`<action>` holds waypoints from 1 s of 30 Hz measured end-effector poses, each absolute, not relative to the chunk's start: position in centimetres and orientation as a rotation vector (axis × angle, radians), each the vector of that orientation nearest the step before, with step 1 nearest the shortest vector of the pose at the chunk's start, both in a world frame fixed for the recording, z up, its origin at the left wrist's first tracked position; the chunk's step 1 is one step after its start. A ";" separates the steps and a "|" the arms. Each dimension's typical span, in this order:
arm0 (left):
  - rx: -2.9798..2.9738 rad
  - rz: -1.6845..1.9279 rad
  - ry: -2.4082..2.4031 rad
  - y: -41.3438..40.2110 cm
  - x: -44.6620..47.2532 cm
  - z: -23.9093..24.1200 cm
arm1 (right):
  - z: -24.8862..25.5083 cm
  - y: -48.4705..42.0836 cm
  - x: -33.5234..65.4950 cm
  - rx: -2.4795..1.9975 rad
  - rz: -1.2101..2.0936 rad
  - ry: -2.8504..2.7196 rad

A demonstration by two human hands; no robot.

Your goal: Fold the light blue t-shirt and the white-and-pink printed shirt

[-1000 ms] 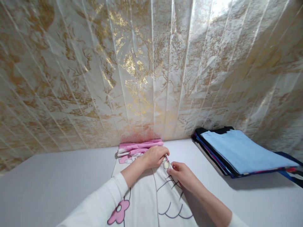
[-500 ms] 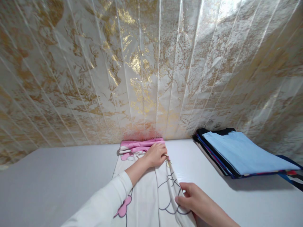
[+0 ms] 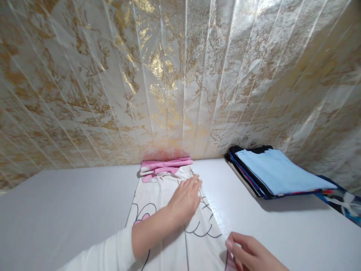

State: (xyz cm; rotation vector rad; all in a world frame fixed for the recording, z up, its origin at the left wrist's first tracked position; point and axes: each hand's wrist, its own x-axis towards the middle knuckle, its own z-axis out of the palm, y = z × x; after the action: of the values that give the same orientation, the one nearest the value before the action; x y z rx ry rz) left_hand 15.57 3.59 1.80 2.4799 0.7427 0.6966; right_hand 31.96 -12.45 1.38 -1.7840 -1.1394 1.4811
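A white garment (image 3: pixel 158 195) with pink trim and a drawn cartoon pattern lies lengthwise on the white table (image 3: pixel 70 203), its pink end against the wall. My left hand (image 3: pixel 184 199) lies flat on the middle of the cloth with the fingers stretched out. My right hand (image 3: pixel 249 253) is at the bottom edge of the view, by the garment's right edge, fingers curled and pinched on the cloth's border.
A stack of folded clothes (image 3: pixel 278 173), light blue on top with dark ones beneath, sits at the back right of the table. A floral dark fabric (image 3: pixel 342 201) lies beside it. A shiny white and gold wall covering (image 3: pixel 180 75) rises behind.
My left hand has let go near the pink end and slid back to lie flat on the cloth. My right hand has moved down along the right edge toward me.
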 end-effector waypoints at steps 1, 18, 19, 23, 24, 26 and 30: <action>2.453 0.647 0.662 1.7 14.7 1.7 | 1.5 -11.5 32.2 -1.810 1.476 -1.125; 3.007 0.552 0.010 -3.0 8.4 1.5 | 1.8 -3.5 32.5 -1.821 1.340 -1.294; 3.005 0.557 -0.006 -3.0 8.4 1.2 | 1.7 -3.5 32.6 -1.826 1.321 -1.295; 2.956 0.632 -0.015 -3.1 8.1 -0.4 | 1.6 -3.4 32.7 -1.843 1.267 -1.311; 2.944 0.656 -0.014 -3.1 8.1 -0.7 | 1.6 -3.4 32.7 -1.854 1.271 -1.329; 2.925 0.681 -0.004 -3.1 8.1 -0.7 | 1.6 -3.3 32.8 -1.880 1.299 -1.373; 2.893 0.502 0.273 -2.6 8.7 1.4 | 1.9 -1.6 33.1 -1.885 1.297 -1.414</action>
State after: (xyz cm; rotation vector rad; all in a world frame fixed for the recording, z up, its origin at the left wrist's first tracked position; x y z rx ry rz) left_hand 8.65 -2.56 1.41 2.8933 0.2730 0.5022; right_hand 33.09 -1.60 1.87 -1.8851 -1.4137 1.2968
